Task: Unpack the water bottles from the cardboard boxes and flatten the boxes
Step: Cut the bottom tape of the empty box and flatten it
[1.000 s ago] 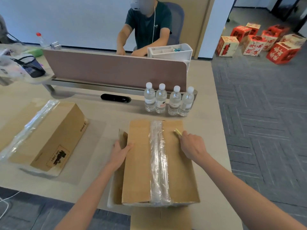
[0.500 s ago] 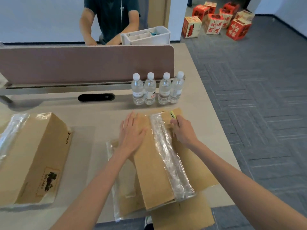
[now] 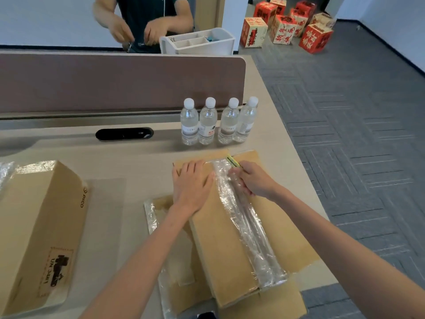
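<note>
left hand [image 3: 190, 185]: flat, pressing taped cardboard box [image 3: 218, 245], near right on desk [image 3: 138, 157] | right hand [image 3: 256, 180]: curled round yellow cutter [image 3: 233, 161] at box's far edge | four water bottles [image 3: 218, 122]: upright just beyond box

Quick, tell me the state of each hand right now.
Left hand: open, fingers straight, pressing flat on the cardboard box.
Right hand: closed, gripping a yellow cutter at the clear tape seam.

Bright, even light; glare on the plastic wrap [image 3: 246, 217]; edges bend, slight blur.
</note>
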